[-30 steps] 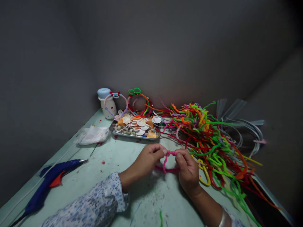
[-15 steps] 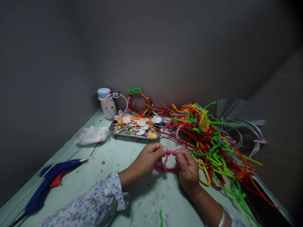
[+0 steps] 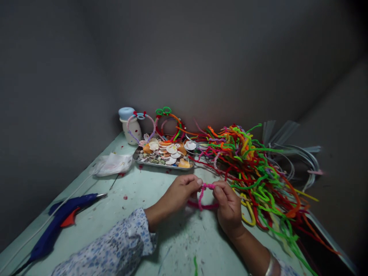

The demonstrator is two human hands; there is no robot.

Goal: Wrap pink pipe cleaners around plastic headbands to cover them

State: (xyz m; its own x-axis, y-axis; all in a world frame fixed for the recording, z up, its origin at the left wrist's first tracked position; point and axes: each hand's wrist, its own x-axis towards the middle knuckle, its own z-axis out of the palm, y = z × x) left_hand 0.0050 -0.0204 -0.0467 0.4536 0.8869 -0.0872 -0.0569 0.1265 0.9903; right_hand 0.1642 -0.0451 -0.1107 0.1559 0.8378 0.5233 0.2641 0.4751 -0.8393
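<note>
Hardly anything has moved since the earlier frame: both hands keep to the lower middle, with at most a slight shift in the left hand (image 3: 179, 191) and in the loose end hanging between them. That end belongs to a pink fuzzy stem (image 3: 209, 186), just below and right of the frame's centre. The left hand pinches it at one side between thumb and forefinger; the right hand (image 3: 230, 209) has thumb and finger closed on it at the other. A darker magenta band (image 3: 211, 206) curves behind the hanging end, passing partly out of sight behind the hands.

At centre, above the hands, a metal tray (image 3: 161, 166) holds shells (image 3: 172, 150), with a blue-lidded jar (image 3: 133, 132) at its upper left. Right of centre spreads a tangled heap of coloured fuzzy stems (image 3: 238, 147). At lower left, a blue glue gun (image 3: 47, 234) lies on the pale green table (image 3: 178, 253), below a plastic bag (image 3: 113, 164).
</note>
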